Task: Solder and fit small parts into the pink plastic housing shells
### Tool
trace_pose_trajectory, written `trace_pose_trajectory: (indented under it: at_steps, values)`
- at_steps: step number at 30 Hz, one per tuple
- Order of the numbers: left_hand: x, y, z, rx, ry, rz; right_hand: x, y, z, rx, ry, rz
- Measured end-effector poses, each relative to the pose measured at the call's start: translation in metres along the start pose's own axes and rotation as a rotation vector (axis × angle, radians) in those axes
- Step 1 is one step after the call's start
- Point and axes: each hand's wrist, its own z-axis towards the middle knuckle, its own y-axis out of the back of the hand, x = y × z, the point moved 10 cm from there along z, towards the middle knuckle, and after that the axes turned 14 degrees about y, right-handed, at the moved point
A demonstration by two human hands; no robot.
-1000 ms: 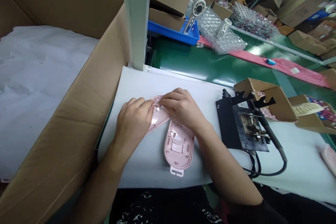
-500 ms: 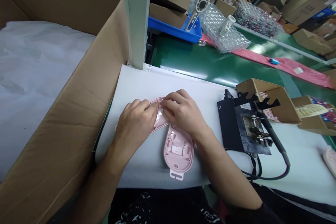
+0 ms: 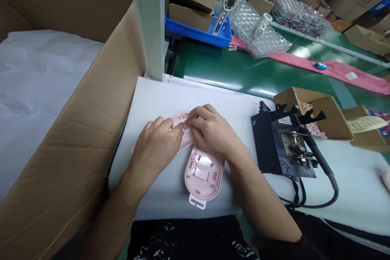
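The left hand (image 3: 157, 146) is clamping the upper pink shell (image 3: 186, 141) flat on the foam mat (image 3: 158, 93) while the right hand (image 3: 213, 132) is pinching closed at its top end (the pinched bit is hidden); seemingly fitting work, calling for steady fingertip pressure

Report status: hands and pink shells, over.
Left hand, right hand both on upper pink shell. Second pink shell lies below them. Nothing in the way.

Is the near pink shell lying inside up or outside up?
Inside up: the shell shows ribs, screw holes and a round recess.
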Motion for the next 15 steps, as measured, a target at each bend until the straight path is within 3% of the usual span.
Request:
trace_pose_trajectory:
  at_steps: [7, 15]
  values:
    - [-0.004, -0.002, 0.0, -0.007, -0.024, 0.04, -0.027, -0.002, -0.004, -0.168, -0.143, 0.16]
    - [-0.008, -0.001, 0.0, -0.003, -0.027, 0.03, -0.036, -0.014, -0.001, -0.107, -0.221, 0.257]
